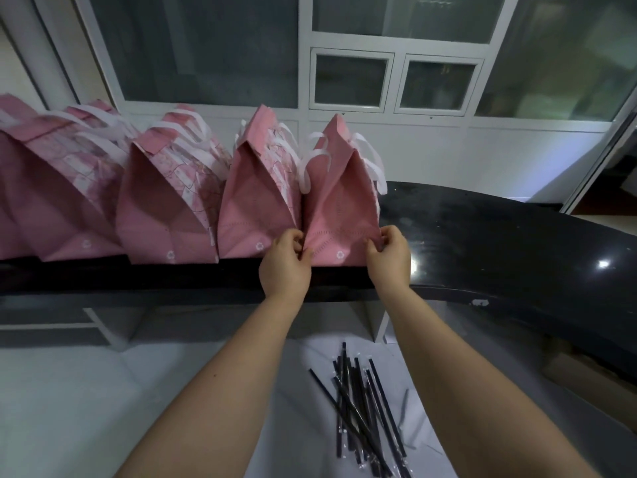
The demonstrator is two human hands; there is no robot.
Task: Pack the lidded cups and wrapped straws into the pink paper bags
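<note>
Left hand [284, 262] and right hand [389, 258] pinch the rightmost upright pink paper bag [339, 201] by its bottom corners at the near edge of the glossy black counter [482, 236]; thin black wrapped straws [362, 408] lie pointing bagward, nearer the right forearm.

A row of pink bags [193, 201] is stood on a black counter [499, 243]. The rightmost bag [339, 201] is pinched at its lower corners by the left hand [284, 267] and the right hand [389, 258]. Below, wrapped straws [362, 405] are heaped on a white sheet [303, 391].
</note>
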